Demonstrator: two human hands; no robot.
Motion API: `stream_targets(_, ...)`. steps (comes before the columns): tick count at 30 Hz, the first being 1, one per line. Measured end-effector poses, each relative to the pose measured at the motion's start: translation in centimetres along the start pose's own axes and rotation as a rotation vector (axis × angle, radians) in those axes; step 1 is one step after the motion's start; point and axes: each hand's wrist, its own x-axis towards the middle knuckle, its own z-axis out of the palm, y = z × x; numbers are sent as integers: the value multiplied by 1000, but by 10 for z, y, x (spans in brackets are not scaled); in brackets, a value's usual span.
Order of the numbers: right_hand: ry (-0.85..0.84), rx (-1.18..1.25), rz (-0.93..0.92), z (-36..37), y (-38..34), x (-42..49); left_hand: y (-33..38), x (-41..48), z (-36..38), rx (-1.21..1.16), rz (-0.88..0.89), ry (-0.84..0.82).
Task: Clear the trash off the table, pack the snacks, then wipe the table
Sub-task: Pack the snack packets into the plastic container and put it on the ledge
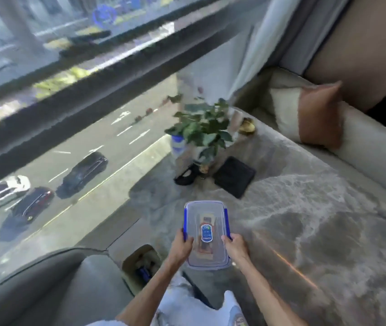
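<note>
A clear plastic storage box (pixel 205 216) with blue side clips and a lid on top rests at the near edge of the grey marble table (pixel 305 220). A snack packet shows through its lid. My left hand (pixel 182 247) grips the box's left side near the blue clip. On the opposite side, my right hand (pixel 234 248) holds the right edge. Both hands are at the box's near half.
A potted green plant (pixel 201 130) stands at the table's far end, with a black square mat (pixel 234 176) and a dark object (pixel 186 177) beside it. A lined trash bin (pixel 141 264) sits on the floor at left. A cushioned bench with a pillow (pixel 309 114) runs along the right.
</note>
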Motion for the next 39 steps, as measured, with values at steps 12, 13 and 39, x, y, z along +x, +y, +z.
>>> stream_targets(12,-84,-157,-185,93,-177,51,-11,57,-121,-436,-258,199)
stream_targets(13,-86,-141,-186,96,-181,53,-9,60,-124,-461,-268,193)
stream_targets(39,-147,549,172,104,-166,60,12,113,-165,-332,66,311)
